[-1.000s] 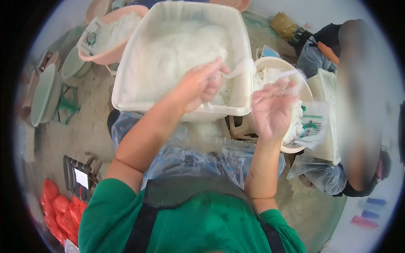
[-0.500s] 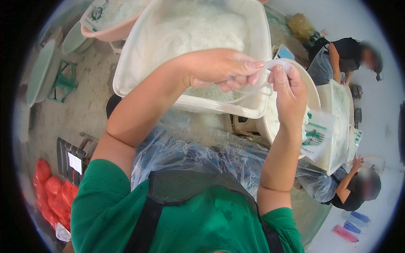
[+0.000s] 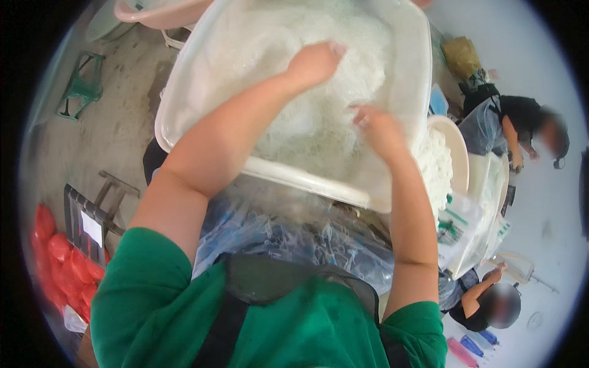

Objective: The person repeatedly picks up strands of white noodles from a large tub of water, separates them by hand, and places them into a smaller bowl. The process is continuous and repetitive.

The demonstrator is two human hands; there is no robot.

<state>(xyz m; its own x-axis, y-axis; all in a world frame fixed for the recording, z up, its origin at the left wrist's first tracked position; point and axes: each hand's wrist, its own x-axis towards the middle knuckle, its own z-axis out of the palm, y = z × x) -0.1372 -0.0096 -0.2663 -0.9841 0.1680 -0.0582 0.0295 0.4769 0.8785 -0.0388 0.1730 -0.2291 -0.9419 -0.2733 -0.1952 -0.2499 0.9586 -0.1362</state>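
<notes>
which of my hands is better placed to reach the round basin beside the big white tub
Right, probably: your right hand is over the right side of the white tub, nearer the round basin. Your left hand is farther away, over the tub's middle.

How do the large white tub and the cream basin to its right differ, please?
The white tub is larger and roughly rectangular; the cream basin is smaller and rounded. The tub's white strands spread loosely; the basin's white pile looks thicker and bunched. Both are pale and hold white material.

Bright, diffuse light pales the wall [image 3: 555, 196]; mild blur softens detail (edges curve into black corners).
</notes>
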